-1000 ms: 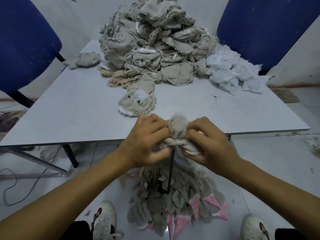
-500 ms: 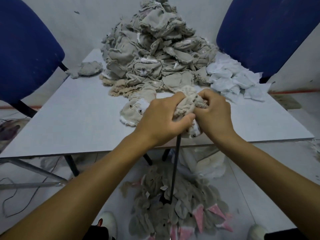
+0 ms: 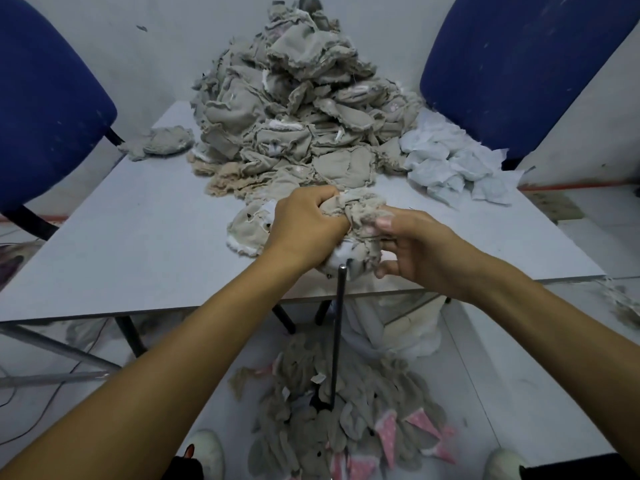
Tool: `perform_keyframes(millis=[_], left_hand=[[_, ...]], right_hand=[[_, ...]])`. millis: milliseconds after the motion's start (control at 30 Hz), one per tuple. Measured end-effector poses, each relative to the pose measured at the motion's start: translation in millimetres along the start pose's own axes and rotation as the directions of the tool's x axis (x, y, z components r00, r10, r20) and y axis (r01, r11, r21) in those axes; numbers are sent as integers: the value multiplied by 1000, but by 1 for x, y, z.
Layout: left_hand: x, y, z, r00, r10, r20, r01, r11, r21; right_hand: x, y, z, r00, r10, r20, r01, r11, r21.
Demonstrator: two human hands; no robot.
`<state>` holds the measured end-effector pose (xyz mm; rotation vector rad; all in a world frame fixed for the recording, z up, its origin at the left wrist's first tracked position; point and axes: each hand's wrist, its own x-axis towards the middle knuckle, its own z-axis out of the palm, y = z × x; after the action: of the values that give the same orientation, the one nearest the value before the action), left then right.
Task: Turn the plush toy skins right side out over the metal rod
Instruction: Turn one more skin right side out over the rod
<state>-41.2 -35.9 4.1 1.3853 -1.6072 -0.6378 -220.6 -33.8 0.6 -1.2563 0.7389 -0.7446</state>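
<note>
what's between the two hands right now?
Head view: one bunched plush skin, gripped by the left hand and pinched by the right hand, with the metal rod rising into it from below.

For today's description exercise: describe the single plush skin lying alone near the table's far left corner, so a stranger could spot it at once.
Start at the grey table and its big heap of beige skins. Look left of the heap, beside the left blue chair: one crumpled skin lies there. Unlike its neighbours, it sits apart from the heap, untouched by either hand.
</note>
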Motion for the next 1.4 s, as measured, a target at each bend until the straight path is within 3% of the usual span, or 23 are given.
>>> perform_keyframes(millis=[133, 233, 333, 400, 500, 567, 600, 700, 767, 800, 867, 933, 1000, 1100, 1200, 1267, 1333, 1400], left_hand=[[3, -1, 0, 1000, -23, -20, 23, 1000, 2], [2, 0, -5, 991, -17, 130, 30, 995, -97], [4, 4, -14, 943, 18, 332, 91, 946, -310], [3, 6, -16, 921, 47, 388, 93, 937, -336], [-2, 7, -13, 923, 168, 345, -106, 976, -191], [-6, 6, -9, 929, 229, 291, -205, 973, -111], [-7, 5, -8, 935, 253, 248, -240, 967, -79], [-5, -1, -9, 957, 286, 57, -287, 958, 7], [-2, -6, -11, 971, 219, -99, -218, 976, 23], [-2, -8, -12, 967, 195, -163, -188, 980, 58], [-4, -11, -12, 958, 226, -177, -207, 971, 120], [-9, -14, -15, 953, 299, -45, -297, 954, 34], [-14, -14, -24, 904, 421, 72, -418, 907, -50], [-24, -13, -31, 770, 631, 99, -638, 765, 91], [-36, -17, -32, 668, 738, 99, -737, 637, 228], [-44, -24, -35, 619, 771, 148, -772, 563, 296], [-57, -36, -30, 601, 768, 222, -786, 516, 341], [-78, -48, -17, 632, 727, 271, -764, 524, 376]], right_hand=[[0, 0, -4, 998, 44, 47, -47, 997, 63], [6, 2, 0, 997, -21, -74, 19, 999, -29], [9, 4, 3, 969, -121, -214, 91, 985, -143], [10, 8, 4, 917, -202, -344, 121, 963, -243], [14, 14, 10, 767, -390, -510, 135, 875, -466], [16, 14, 13, 692, -468, -550, 71, 802, -593], [17, 13, 14, 689, -481, -543, 54, 780, -623], [16, 5, 14, 829, -399, -391, 194, 862, -469], [13, 0, 15, 934, -299, -194, 209, 900, -383], [12, 0, 18, 952, -281, -124, 208, 886, -413], [10, 5, 23, 933, -345, -100, 227, 783, -579], [6, 10, 25, 878, -455, -148, 231, 674, -702], [-2, 10, 22, 802, -581, -139, 282, 574, -769], [-15, 10, 21, 691, -721, 43, 391, 323, -862], [-25, 18, 29, 612, -756, 231, 446, 88, -891], [-31, 24, 28, 601, -730, 324, 450, -25, -893], [-38, 38, 26, 651, -654, 385, 428, -103, -898], [-44, 59, 28, 728, -571, 380, 418, -70, -906]])
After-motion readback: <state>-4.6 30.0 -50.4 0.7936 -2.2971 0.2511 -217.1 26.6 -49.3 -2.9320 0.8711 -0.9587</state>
